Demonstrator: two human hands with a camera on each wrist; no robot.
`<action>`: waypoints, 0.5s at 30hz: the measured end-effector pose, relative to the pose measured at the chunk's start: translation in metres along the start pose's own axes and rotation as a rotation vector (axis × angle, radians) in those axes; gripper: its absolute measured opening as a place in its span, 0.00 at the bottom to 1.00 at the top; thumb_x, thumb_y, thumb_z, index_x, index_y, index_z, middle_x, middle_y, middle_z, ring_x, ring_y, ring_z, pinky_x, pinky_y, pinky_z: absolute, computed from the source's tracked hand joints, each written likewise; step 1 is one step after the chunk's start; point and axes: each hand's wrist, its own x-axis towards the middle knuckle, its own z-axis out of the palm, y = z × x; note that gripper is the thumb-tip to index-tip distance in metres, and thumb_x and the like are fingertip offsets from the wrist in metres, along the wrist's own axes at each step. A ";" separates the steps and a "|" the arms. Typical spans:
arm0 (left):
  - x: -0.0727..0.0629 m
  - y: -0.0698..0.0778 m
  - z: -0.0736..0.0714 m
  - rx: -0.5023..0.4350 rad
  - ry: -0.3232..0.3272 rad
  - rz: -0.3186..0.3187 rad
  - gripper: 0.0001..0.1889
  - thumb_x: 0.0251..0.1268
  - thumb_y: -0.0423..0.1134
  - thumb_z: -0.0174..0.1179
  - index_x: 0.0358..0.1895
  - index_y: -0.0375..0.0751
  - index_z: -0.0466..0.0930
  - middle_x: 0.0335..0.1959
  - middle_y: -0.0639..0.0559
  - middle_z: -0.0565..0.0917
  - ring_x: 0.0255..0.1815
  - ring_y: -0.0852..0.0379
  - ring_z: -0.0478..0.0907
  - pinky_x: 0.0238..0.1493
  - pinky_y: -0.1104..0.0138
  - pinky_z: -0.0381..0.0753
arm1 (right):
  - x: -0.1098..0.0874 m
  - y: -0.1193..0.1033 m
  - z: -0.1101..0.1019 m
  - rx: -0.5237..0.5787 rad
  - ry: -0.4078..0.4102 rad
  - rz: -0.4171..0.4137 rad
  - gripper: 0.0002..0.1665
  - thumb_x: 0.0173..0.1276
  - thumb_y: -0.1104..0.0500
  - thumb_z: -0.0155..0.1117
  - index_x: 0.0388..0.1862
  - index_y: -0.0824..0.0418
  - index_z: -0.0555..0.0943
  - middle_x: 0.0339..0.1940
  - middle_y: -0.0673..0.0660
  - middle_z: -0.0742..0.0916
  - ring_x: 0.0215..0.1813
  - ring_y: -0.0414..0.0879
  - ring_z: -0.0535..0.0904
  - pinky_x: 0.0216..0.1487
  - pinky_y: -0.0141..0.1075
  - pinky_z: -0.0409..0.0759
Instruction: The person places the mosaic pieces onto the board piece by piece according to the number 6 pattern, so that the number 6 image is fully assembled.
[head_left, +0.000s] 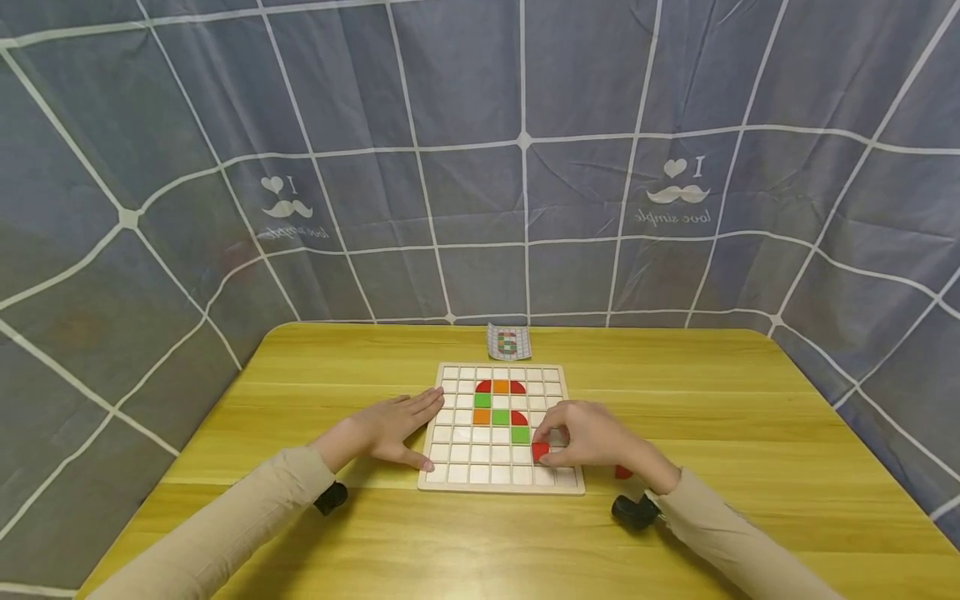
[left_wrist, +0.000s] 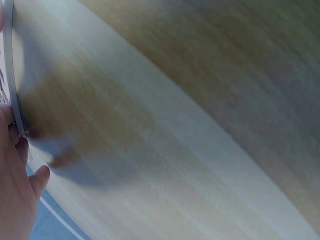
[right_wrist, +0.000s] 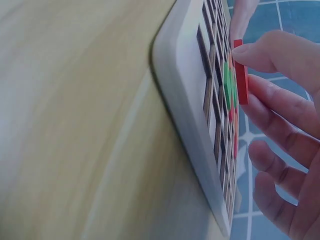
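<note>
A pale wooden grid board [head_left: 501,489] lies on the table, with several red, orange, and green tiles set in its cells, some with a rounded corner. Between thumb and fingers, my right hand [head_left: 588,433] pinches a red tile [head_left: 540,452] over the board's lower right cells. The right wrist view shows this red tile [right_wrist: 241,80] edge-on, apart from the grid. My left hand [head_left: 397,423] rests at the board's left edge, fingers extended and spread. Only part of the left hand [left_wrist: 17,190] shows in the left wrist view, beside the board's edge [left_wrist: 15,75].
Behind the board lies a small printed card [head_left: 509,342] with a coloured grid pattern. Another red piece [head_left: 623,472] sits on the table, partly hidden by the right wrist. A grey curtain [head_left: 480,200] with white lines hangs behind the yellow wooden table [head_left: 375,542].
</note>
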 end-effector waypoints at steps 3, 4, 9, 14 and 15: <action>0.000 0.000 0.000 0.001 -0.001 0.003 0.55 0.58 0.72 0.52 0.78 0.39 0.42 0.80 0.44 0.42 0.80 0.48 0.45 0.77 0.52 0.54 | 0.004 -0.003 0.003 -0.002 0.008 -0.004 0.10 0.50 0.47 0.75 0.32 0.44 0.87 0.29 0.37 0.83 0.29 0.32 0.69 0.29 0.25 0.67; 0.000 0.000 -0.001 0.001 -0.002 0.003 0.55 0.58 0.72 0.52 0.78 0.39 0.42 0.80 0.44 0.42 0.80 0.48 0.44 0.77 0.52 0.54 | 0.006 -0.004 0.004 -0.002 0.010 -0.005 0.10 0.50 0.47 0.75 0.32 0.45 0.87 0.29 0.37 0.83 0.29 0.33 0.69 0.29 0.25 0.67; 0.000 0.000 -0.001 0.005 -0.006 0.003 0.55 0.58 0.72 0.52 0.78 0.39 0.42 0.80 0.44 0.41 0.80 0.48 0.43 0.77 0.52 0.53 | 0.013 -0.008 0.007 -0.013 0.018 -0.013 0.10 0.49 0.47 0.75 0.32 0.45 0.87 0.27 0.38 0.83 0.29 0.33 0.70 0.29 0.25 0.67; 0.000 0.000 -0.001 -0.002 -0.012 0.001 0.55 0.58 0.72 0.52 0.78 0.40 0.42 0.80 0.44 0.40 0.80 0.48 0.43 0.77 0.52 0.53 | 0.017 -0.009 0.010 -0.023 0.027 -0.028 0.09 0.49 0.47 0.76 0.31 0.44 0.87 0.27 0.37 0.83 0.29 0.32 0.68 0.28 0.25 0.65; 0.000 0.000 -0.001 -0.001 -0.013 0.000 0.55 0.58 0.72 0.52 0.78 0.40 0.42 0.80 0.45 0.40 0.80 0.48 0.43 0.77 0.52 0.53 | 0.017 -0.009 0.010 -0.025 0.027 -0.026 0.09 0.49 0.47 0.76 0.31 0.43 0.87 0.27 0.37 0.83 0.29 0.32 0.68 0.28 0.25 0.65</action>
